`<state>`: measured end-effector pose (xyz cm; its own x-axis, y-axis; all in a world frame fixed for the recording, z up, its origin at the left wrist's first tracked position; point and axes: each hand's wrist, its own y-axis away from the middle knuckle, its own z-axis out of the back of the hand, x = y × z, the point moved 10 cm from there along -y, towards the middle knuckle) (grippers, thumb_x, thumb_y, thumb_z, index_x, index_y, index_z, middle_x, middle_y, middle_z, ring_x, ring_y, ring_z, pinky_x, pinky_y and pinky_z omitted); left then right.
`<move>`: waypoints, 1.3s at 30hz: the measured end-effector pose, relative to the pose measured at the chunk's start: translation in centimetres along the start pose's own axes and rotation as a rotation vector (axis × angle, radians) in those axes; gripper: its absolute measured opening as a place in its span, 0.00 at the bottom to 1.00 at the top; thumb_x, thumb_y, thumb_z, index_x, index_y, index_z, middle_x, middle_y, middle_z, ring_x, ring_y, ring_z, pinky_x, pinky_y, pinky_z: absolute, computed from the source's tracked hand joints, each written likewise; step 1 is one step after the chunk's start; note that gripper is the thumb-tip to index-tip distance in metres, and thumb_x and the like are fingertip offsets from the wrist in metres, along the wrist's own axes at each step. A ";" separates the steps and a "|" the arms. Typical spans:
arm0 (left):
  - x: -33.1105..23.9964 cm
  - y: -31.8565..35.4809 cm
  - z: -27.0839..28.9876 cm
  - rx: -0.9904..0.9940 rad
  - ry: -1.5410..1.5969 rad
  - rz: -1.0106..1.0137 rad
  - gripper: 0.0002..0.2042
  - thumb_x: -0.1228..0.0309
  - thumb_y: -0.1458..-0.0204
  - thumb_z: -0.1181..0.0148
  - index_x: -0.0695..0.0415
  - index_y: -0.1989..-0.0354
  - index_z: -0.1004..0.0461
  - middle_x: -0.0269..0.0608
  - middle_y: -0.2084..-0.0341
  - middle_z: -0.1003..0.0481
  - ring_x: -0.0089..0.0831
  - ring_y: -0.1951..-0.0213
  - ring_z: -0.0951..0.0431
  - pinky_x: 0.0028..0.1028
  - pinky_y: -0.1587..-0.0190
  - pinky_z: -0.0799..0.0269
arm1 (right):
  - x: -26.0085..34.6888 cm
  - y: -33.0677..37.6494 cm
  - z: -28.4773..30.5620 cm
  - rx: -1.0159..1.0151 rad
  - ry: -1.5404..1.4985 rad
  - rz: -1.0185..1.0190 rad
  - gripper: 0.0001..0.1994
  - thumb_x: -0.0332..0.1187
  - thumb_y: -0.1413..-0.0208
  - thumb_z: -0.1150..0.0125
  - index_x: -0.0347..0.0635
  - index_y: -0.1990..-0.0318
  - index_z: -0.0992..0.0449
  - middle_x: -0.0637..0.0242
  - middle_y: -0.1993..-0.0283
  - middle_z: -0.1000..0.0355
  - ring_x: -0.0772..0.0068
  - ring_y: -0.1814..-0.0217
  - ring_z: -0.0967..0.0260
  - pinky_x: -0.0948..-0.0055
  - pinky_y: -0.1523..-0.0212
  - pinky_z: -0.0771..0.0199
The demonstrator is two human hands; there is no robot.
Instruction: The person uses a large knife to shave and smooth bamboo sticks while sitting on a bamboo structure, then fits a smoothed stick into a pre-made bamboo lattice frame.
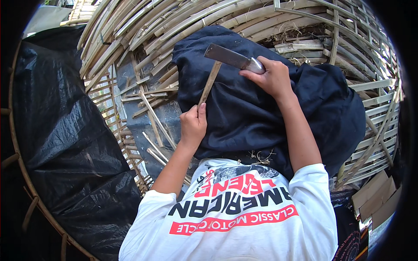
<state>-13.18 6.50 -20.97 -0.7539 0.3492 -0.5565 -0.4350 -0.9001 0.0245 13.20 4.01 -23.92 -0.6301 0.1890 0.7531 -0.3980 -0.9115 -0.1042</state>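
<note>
The bamboo strip (211, 81) is held slanting above the left part of a dark blue cloth (248, 115), which lies across the person's lap. At the far left, a black plastic sheet (61, 130) hangs in creases. Next comes a grey sheet (138, 124), with loose bamboo pieces (159, 121) scattered over it, just beside the cloth's left edge. The left hand (193, 124) is over that edge, its grip clamped on the strip's lower end with the thumb lying along it. The strip's upper end leans right and meets the lower edge of a knife's broad blade (227, 57) in this view; whether they touch I cannot tell. Long curved bamboo slats (244, 19) are stacked beyond the cloth's upper edge. The right hand (271, 76) has its grip wrapped round the knife's metallic handle (254, 66), above the cloth's upper middle; the blade points left. Below, pale curled shavings (263, 156) lie at the cloth's lower edge, near a white printed shirt (244, 243). Past the cloth's right edge stands a bamboo lattice (374, 85), with cardboard pieces (375, 195) below it.
</note>
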 end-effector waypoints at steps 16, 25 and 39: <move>-0.3 0.5 -0.1 -0.094 -0.074 -0.154 0.16 0.68 0.39 0.49 0.63 0.79 0.34 0.56 0.87 0.32 0.57 0.80 0.28 0.43 0.79 0.37 | -0.9 0.1 -5.6 0.524 -0.228 -0.200 0.34 0.65 0.64 0.33 0.35 0.74 0.20 0.50 0.77 0.26 0.53 0.70 0.25 0.61 0.65 0.28; -0.4 0.5 0.0 -0.106 -0.105 -0.151 0.17 0.68 0.40 0.48 0.62 0.81 0.34 0.57 0.88 0.33 0.56 0.81 0.28 0.43 0.80 0.36 | 0.0 0.0 -4.1 0.547 -0.103 -0.151 0.38 0.70 0.65 0.35 0.34 0.70 0.19 0.50 0.73 0.24 0.49 0.65 0.24 0.59 0.59 0.27; -0.5 0.4 0.1 -0.131 -0.114 -0.126 0.18 0.67 0.40 0.48 0.63 0.81 0.34 0.56 0.88 0.33 0.56 0.82 0.28 0.43 0.80 0.36 | 0.8 0.5 -2.7 0.204 -0.063 -0.159 0.34 0.68 0.66 0.34 0.39 0.74 0.20 0.55 0.76 0.25 0.52 0.70 0.25 0.59 0.66 0.26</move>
<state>-13.08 5.96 -20.63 -0.7513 0.4818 -0.4510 -0.4675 -0.8709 -0.1515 10.67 4.71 -25.12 -0.5252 0.3180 0.7893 -0.3419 -0.9282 0.1464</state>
